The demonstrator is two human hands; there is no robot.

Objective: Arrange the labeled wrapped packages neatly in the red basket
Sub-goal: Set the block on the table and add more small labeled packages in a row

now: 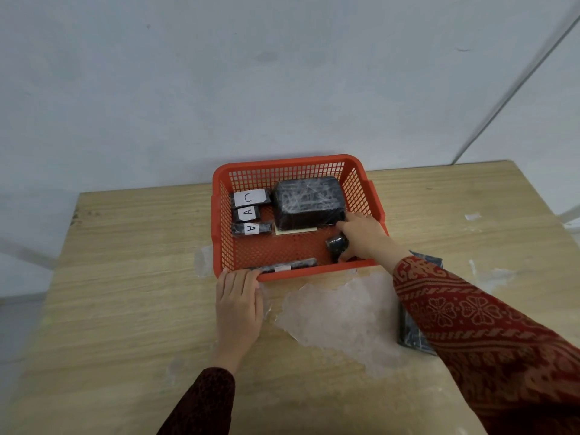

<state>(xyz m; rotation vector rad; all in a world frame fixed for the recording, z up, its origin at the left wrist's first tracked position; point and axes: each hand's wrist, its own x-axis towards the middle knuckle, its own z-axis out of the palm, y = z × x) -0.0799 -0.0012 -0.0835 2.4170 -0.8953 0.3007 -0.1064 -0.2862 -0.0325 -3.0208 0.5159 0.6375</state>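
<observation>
The red basket [219,246] stands on the wooden table against the wall. Inside, a big black wrapped block [309,200] lies at the back right on a pale card. Along the left side lie a package labeled C [251,197] and two packages labeled A [248,213] [251,229]. A thin flat package [288,265] leans on the front wall. My right hand [361,237] is inside the basket, shut on a small dark wrapped package [337,244], index finger touching the big block. My left hand [240,296] rests flat at the basket's front left rim, holding nothing.
A dark wrapped flat package [411,334] lies on the table to the right of the basket, mostly hidden under my right sleeve. White worn patches [339,315] mark the tabletop in front of the basket. The wall stands right behind the basket.
</observation>
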